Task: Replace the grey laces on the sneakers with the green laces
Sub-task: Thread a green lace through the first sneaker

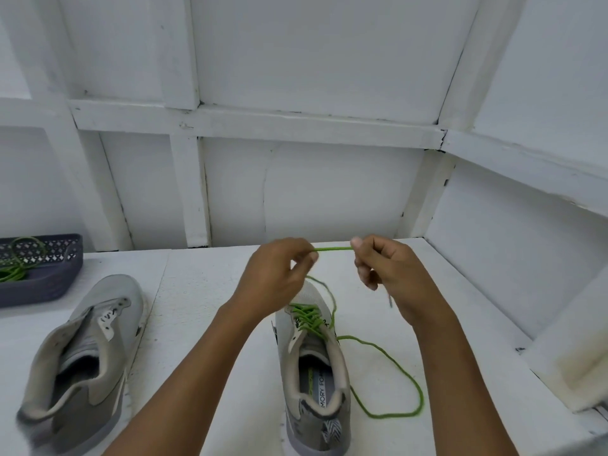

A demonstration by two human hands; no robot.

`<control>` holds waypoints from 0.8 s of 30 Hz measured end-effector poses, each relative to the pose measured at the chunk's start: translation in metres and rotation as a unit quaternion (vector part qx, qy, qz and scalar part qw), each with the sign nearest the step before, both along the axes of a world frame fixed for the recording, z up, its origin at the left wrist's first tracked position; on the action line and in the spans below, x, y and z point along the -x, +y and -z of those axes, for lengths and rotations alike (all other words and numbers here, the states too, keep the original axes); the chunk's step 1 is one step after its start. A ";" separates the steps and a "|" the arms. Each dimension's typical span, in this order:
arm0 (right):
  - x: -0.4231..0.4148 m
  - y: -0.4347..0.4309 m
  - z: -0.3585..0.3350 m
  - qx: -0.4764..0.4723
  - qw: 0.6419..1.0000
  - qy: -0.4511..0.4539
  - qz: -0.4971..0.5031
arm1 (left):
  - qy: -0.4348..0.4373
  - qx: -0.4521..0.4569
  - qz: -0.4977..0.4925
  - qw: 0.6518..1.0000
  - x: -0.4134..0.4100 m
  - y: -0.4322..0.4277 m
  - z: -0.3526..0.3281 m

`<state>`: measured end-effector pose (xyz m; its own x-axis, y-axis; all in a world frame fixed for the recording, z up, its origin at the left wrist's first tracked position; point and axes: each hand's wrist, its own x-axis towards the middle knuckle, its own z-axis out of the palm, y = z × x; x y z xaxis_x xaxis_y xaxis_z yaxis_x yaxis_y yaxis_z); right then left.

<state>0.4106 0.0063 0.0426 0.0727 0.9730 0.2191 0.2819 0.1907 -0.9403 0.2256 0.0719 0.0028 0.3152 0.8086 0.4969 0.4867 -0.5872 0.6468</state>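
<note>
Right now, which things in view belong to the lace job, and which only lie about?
Belong to the job:
- green lace, pinched by left hand and right hand
- half-laced sneaker
- bare sneaker
- spare green lace in the dark basket

Lying about:
- white block on the right

No grey laces show.

Basket (42,284): we see it cut by the left edge.
Laced sneaker (283,339) toe: partly behind the left hand (276,274).
Lace tip (390,302): blurred for us.

Basket (49,281) behind left sneaker (85,357); other sneaker (312,373) right.
</note>
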 end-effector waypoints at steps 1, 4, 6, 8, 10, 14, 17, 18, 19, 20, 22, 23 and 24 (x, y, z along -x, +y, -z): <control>-0.002 -0.001 0.001 -0.013 1.000 0.012 0.013 | 0.020 0.013 -0.034 0.999 0.003 0.005 0.005; -0.006 -0.001 0.007 -0.034 0.998 0.029 0.035 | 0.108 0.059 -0.119 0.985 0.013 0.017 0.022; -0.004 0.000 0.012 -0.036 0.997 0.052 0.036 | 0.139 0.083 -0.122 0.979 0.017 0.018 0.034; 0.001 0.001 0.017 -0.037 0.996 0.081 0.032 | 0.146 0.098 -0.086 0.981 0.018 0.015 0.040; 0.007 0.001 0.021 -0.041 0.994 0.097 0.030 | 0.130 0.115 -0.041 0.984 0.017 0.010 0.043; 0.013 -0.001 0.029 -0.015 0.999 0.029 0.011 | 0.070 0.148 0.011 0.987 0.026 -0.003 0.041; 0.016 -0.002 0.034 0.040 0.998 -0.041 -0.025 | 0.074 0.131 0.014 0.989 0.037 -0.018 0.035; 0.017 -0.003 0.035 0.061 0.995 -0.064 -0.036 | 0.076 0.135 0.016 0.988 0.039 -0.022 0.032; 0.018 -0.002 0.037 0.083 0.992 -0.086 -0.051 | 0.087 0.150 0.022 0.985 0.041 -0.027 0.029; 0.018 -0.002 0.039 0.101 0.987 -0.107 -0.066 | 0.112 0.171 0.034 0.978 0.041 -0.030 0.027; 0.019 -0.004 0.043 0.127 0.977 -0.146 -0.086 | 0.180 0.197 0.056 0.962 0.039 -0.037 0.027; 0.020 -0.004 0.044 0.131 0.974 -0.163 -0.088 | 0.197 0.201 0.060 0.958 0.038 -0.040 0.028; 0.021 -0.005 0.044 0.130 0.972 -0.177 -0.085 | 0.197 0.206 0.061 0.957 0.037 -0.041 0.029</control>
<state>0.3892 0.0012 -0.0014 -0.1296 0.9901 -0.0545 0.5816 0.0313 -0.8129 0.1889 0.0307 -0.0264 0.5170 0.8554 -0.0316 0.6839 -0.3906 0.6162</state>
